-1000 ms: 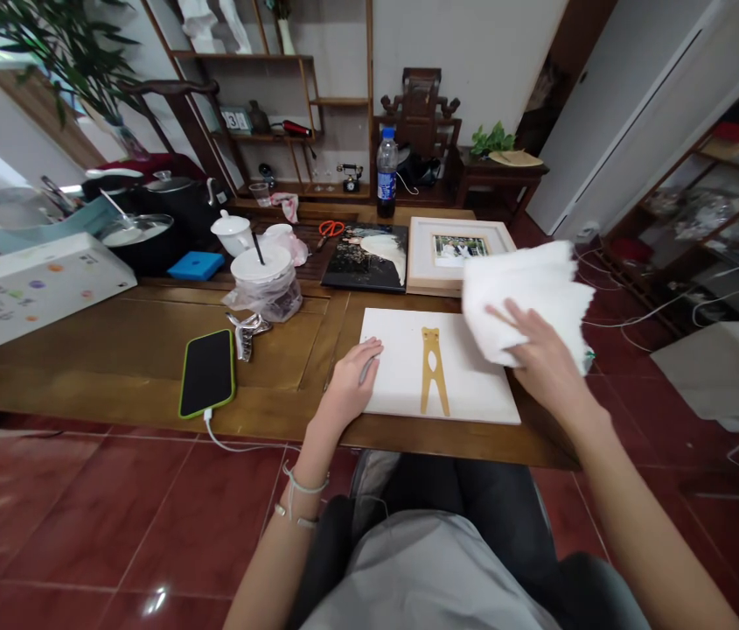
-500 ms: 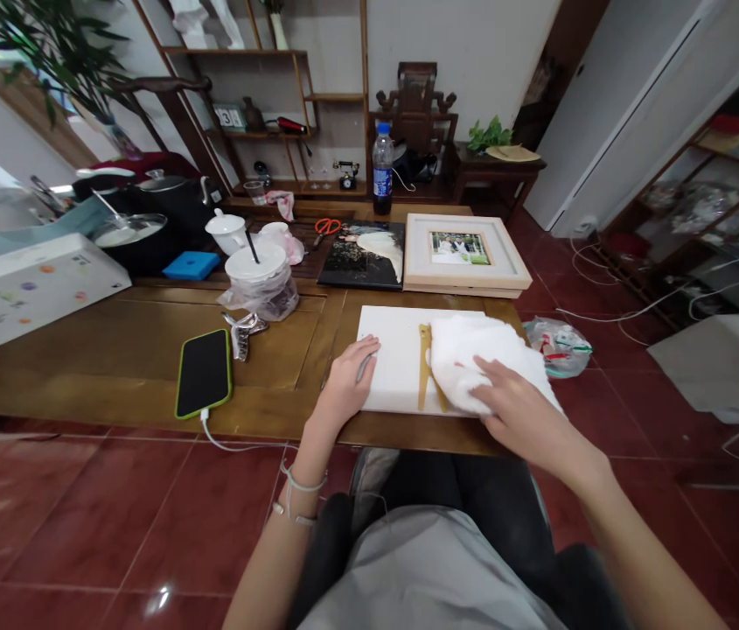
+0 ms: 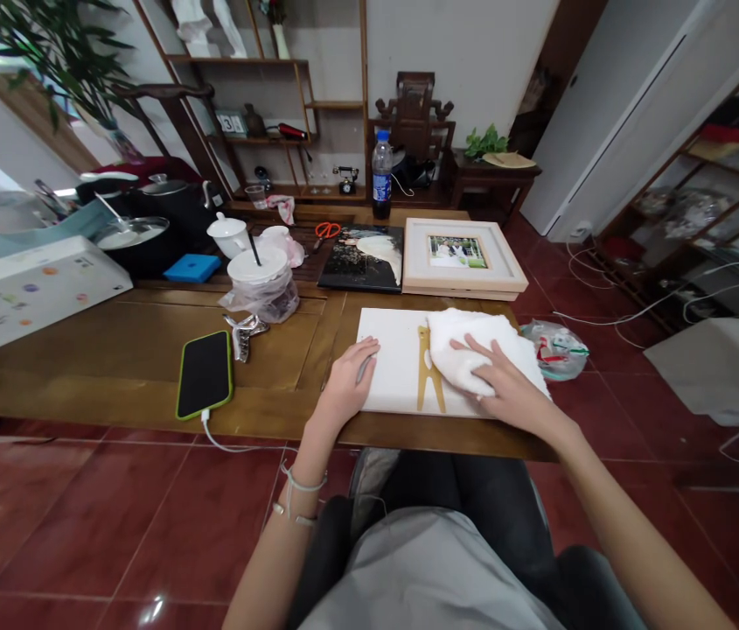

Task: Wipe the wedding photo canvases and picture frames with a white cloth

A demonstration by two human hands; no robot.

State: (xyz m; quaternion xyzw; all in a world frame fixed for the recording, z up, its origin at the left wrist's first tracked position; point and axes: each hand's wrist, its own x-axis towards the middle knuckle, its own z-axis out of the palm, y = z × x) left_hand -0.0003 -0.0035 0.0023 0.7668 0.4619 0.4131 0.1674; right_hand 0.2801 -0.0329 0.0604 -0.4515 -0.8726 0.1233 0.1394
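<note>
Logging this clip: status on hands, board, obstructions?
Left hand on left edge of white board. Right hand spread over white cloth, board's right half. Cloth partly covers gold two-legged figure.

I see a brown wooden tabletop carrying a white board, a phone, a silvery scrap, perhaps foil, a bagged cup, a long box, a bottle and a picture frame.

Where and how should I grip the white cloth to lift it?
Probably pinch the bunched middle of the white cloth, from above and the near right: the right hand lies there, fingers spread over a raised fold, while the outer part lies flatter across the white board.
</note>
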